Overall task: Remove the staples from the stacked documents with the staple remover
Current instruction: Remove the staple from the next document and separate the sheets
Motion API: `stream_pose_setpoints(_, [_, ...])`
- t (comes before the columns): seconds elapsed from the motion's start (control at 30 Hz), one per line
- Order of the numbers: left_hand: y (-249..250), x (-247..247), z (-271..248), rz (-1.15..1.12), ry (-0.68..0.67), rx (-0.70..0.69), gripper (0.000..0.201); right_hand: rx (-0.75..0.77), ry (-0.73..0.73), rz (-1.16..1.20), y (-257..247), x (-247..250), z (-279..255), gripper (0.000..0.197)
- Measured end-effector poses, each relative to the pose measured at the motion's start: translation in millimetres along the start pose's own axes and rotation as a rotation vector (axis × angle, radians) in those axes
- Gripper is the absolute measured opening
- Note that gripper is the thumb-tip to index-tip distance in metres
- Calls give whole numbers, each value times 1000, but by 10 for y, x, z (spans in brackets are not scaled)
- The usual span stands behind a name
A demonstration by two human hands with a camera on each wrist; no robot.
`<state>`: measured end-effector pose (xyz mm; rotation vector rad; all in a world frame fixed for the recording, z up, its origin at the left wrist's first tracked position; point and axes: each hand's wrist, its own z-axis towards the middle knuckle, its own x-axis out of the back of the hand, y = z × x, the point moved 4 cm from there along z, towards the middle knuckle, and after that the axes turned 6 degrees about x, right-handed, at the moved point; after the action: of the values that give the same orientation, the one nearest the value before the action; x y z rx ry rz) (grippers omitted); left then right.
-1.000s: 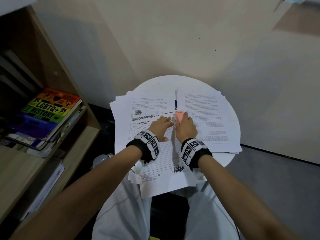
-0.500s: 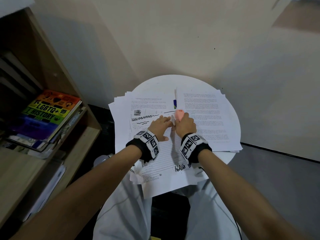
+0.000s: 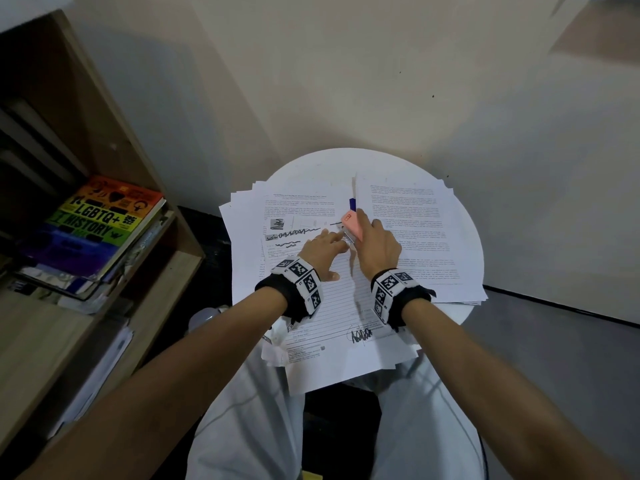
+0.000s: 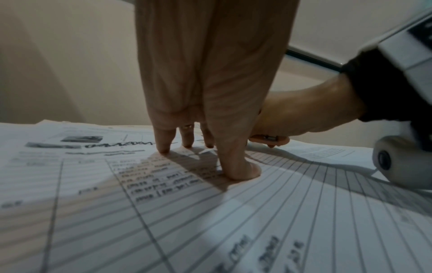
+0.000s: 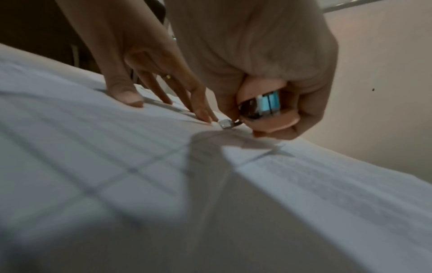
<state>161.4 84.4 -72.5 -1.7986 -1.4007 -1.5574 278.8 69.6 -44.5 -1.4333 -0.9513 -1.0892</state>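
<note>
The small pink plastic staple remover point(image 3: 352, 226) w/ metal jaws is gripped in the curled fingers of the right hand point(image 3: 377, 245), just right of the left hand point(image 3: 320, 249). The left hand is laid w/ fingers straight, fingertips point(image 4: 163, 147) pressed on the top sheet of the white stacked documents point(image 3: 332, 306), which are spread over the round white bench point(image 3: 311, 168). In the right wrist view the tool's metal tip is set down on the paper, touching or nearly touching the left index fingertip; a staple can't be made out.

The remover's long axis is seen running from near-right to far-left, pink end raised toward the far side, metal end tipped down at the near end onto the page.

Vs. 0.5 s ago: the pink body is stood more upright & further out of the fist; both hands are kept at approx. the same spot on the sheets. A blue pen point(image 3: 352, 203) is left just beyond the remover, between the two paper piles.
</note>
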Motion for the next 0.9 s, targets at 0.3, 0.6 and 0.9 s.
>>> stream_pose_setpoints(0.3, [-23, 99, -103, -336, 84, 12, 58, -114, 23, 407, 83, 117, -64, 47])
stream_pose_setpoints(0.6, [67, 303, -559, -1479, 517, 246, 25, -17, 84, 530, -203, 294, -515, 49])
stream_pose_setpoints(0.9, [-604, 376, -1049, -1272, 743, 365, 9, 167, 35, 480, -654, 129, -847, 53])
